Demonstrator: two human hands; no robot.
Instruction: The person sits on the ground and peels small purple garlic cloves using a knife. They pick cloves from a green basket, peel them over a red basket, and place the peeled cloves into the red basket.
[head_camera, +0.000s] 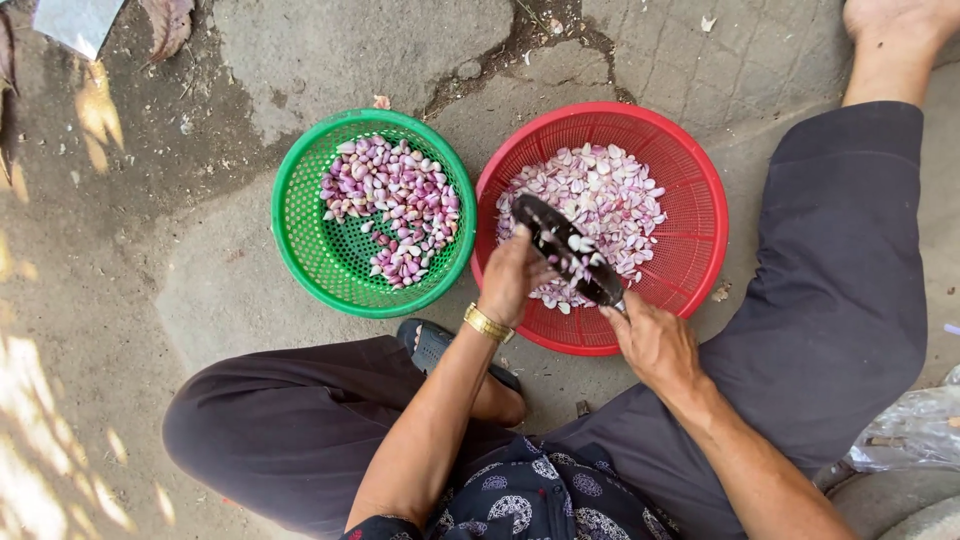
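gripping knife (570, 255): right hand (655, 345) closed on handle, left hand (512, 280) pinching blade over red basket (700, 200).

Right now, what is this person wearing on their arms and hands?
Both forearms are bare, with no gloves. The left hand has a gold-coloured bracelet at the wrist. The right hand wears nothing. A dark patterned sleeve shows near the left elbow.
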